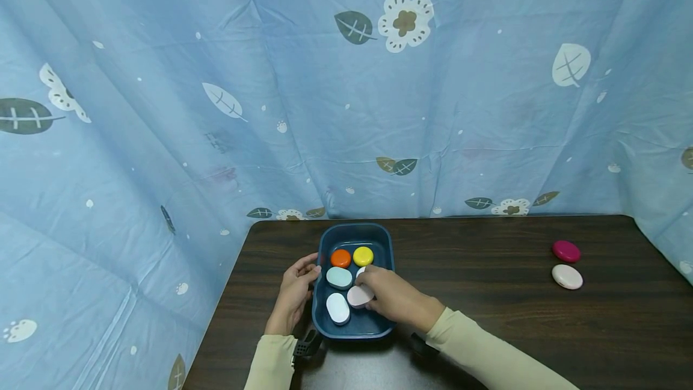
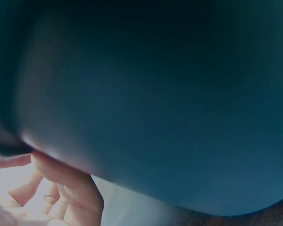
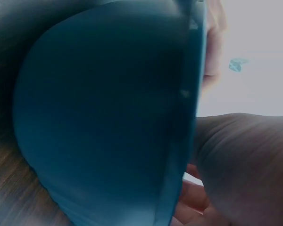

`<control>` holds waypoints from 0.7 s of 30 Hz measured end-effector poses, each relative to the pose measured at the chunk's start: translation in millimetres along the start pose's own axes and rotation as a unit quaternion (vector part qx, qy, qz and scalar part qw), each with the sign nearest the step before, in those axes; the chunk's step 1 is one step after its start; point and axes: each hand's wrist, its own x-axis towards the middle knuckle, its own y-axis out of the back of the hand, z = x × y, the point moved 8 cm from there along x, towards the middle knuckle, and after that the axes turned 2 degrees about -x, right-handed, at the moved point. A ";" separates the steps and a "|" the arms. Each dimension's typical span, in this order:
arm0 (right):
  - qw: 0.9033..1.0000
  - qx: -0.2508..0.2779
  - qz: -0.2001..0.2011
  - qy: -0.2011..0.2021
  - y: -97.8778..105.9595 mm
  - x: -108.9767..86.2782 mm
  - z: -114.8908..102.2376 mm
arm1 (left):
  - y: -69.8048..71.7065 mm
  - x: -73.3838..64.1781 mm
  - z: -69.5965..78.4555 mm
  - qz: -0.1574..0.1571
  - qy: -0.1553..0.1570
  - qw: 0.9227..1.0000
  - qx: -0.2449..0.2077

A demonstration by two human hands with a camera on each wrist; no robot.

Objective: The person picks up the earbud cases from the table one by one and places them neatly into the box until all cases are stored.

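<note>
A dark blue tray (image 1: 354, 334) stands on the table. My left hand (image 1: 295, 290) holds its left wall, thumb at the rim and fingers along the outside. Inside the tray my right hand (image 1: 397, 297) pinches a pale pink oval piece (image 1: 360, 296), low among the others. Around it lie an orange round piece (image 1: 340, 258), a yellow one (image 1: 363, 256), a pale mint oval (image 1: 338, 278) and a white oval (image 1: 338, 309). Another white piece (image 1: 361, 271) is partly hidden by the right fingers. Both wrist views are mostly filled by the tray's outer wall (image 3: 99, 113).
Farther right on the dark wooden table (image 1: 476, 275) lie a magenta piece (image 1: 566, 251) and a cream-white oval (image 1: 567, 276) close in front of it. A blue patterned curtain (image 1: 325, 107) hangs behind the table's back edge and along its left.
</note>
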 end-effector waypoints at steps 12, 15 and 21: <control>1.000 -0.014 0.015 0.001 5.4 -4.3 -2.4 | -0.7 -0.8 1.5 -0.005 0.001 1.000 -0.007; 0.999 -0.004 0.035 0.004 15.1 -9.7 -3.3 | -0.9 0.2 1.2 -0.005 0.000 1.000 -0.006; 0.995 0.023 0.094 0.000 42.7 -25.0 3.1 | -0.5 0.1 -0.2 -0.002 0.003 1.000 0.002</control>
